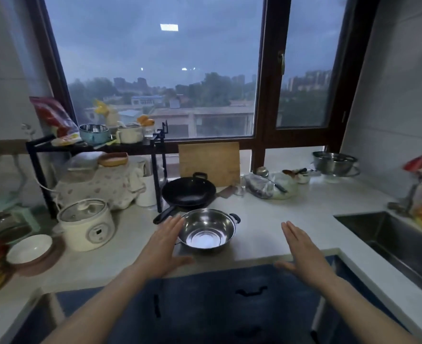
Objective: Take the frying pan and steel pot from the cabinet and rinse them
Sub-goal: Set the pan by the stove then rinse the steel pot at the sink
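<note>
Steel pot (207,230) upright on the countertop (267,219) near its front edge, between two flat, empty hands, left hand (164,247) at its rim, right hand (301,252) well apart; frying pan (189,192) just behind, sink (388,234) rightward.

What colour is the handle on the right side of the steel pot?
Black. The steel pot has a small black loop handle, seen best in the head view.
</note>
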`<state>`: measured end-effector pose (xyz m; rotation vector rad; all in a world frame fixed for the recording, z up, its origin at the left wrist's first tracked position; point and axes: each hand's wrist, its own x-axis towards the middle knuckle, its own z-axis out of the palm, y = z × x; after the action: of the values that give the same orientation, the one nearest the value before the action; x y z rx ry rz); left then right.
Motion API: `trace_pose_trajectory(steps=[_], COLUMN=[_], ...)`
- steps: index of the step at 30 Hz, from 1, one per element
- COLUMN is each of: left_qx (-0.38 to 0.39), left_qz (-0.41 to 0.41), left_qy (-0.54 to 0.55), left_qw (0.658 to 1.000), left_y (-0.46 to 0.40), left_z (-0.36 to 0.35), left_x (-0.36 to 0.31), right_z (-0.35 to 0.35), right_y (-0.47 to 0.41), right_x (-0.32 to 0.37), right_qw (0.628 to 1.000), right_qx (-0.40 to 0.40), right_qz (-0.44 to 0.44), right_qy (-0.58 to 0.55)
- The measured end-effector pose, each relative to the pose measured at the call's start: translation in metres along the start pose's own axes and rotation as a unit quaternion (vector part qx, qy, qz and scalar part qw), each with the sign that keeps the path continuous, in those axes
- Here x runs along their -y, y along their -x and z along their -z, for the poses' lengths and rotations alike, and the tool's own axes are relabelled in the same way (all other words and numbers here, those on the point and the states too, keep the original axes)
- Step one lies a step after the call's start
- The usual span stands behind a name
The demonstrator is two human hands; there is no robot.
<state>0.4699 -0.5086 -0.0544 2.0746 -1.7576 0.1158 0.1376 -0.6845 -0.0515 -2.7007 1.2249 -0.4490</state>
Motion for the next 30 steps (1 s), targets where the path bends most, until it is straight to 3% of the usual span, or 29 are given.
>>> trace_pose_trajectory(steps=[16,30], left_qx=[0.060,0.134], left_qz=[0.087,0.161], left_qy=[-0.027,-0.004], left_qw=[0.994,0.978], left_y=[-0.129,-0.180], left_z=[-0.087,-0.157], left_x=[0.090,0.136], right_z=[-0.083,-0.159], right_y=[-0.223,-0.319], right_x=[-0.045,-0.074], right_qw=[0.995,0.978], right_qx=[0.070,0.189], right_qz=[0.069,0.091], right_qy=[-0.008,-0.019])
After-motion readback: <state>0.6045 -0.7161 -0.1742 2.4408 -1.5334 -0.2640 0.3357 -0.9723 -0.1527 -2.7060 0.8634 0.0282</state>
